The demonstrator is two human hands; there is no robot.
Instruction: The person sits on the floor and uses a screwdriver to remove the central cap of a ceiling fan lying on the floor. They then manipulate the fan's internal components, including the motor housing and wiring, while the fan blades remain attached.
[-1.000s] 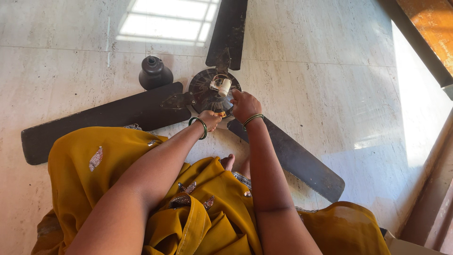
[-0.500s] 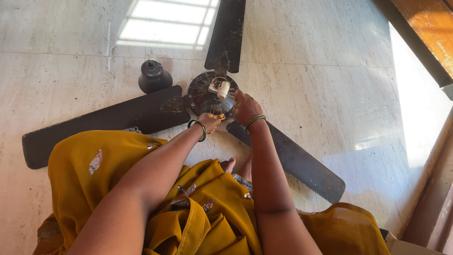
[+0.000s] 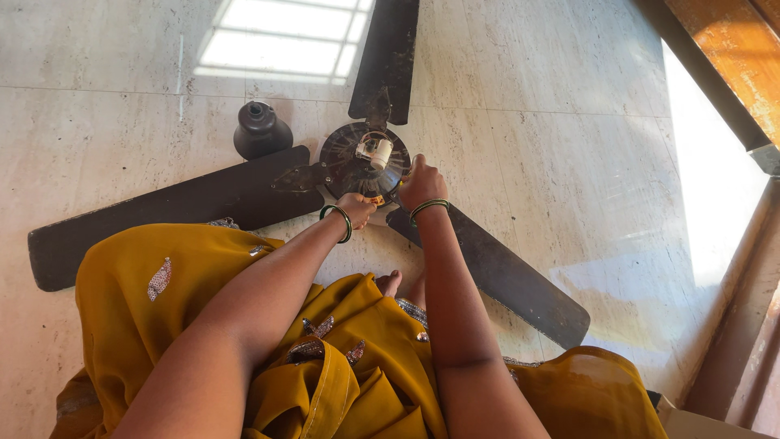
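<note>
— Where is the fan?

— The ceiling fan point(image 3: 361, 158) lies flat on the floor point(image 3: 569, 122), three blades spread, a dark bell-shaped cover point(image 3: 260, 130) just beside it.

— And my hands?

— My left hand point(image 3: 357, 210) is curled at the hub's near edge; my right hand point(image 3: 421, 183) is closed on its rim. I cannot tell what either grip holds.

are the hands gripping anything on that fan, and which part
Both hands are on the ceiling fan's round motor hub: the left hand at its near rim, the right hand at its right edge. Whether either also pinches a small tool cannot be told.
</note>
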